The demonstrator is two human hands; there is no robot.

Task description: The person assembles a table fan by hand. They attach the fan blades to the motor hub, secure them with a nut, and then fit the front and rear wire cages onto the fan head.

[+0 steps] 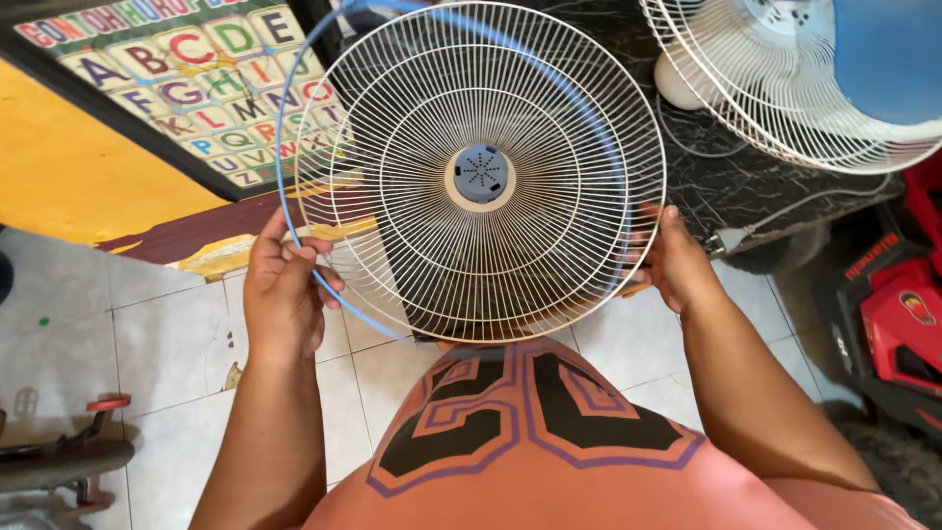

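I hold a round white wire fan guard [481,118] in front of me, its grey-blue centre cap [481,175] facing up at me. A thin blue plastic rim ring [283,147] hangs loose around the guard's left side. My left hand [283,294] grips the guard's lower left edge together with the blue ring. My right hand [675,263] clasps the guard's right edge. My orange shirt fills the bottom of the view.
A second fan with a white guard [785,98] and blue blade [888,59] stands at top right on a dark surface. A colourful alphabet mat [196,88] lies top left. Red equipment [903,314] sits at right. Pale tiled floor [157,344] lies below.
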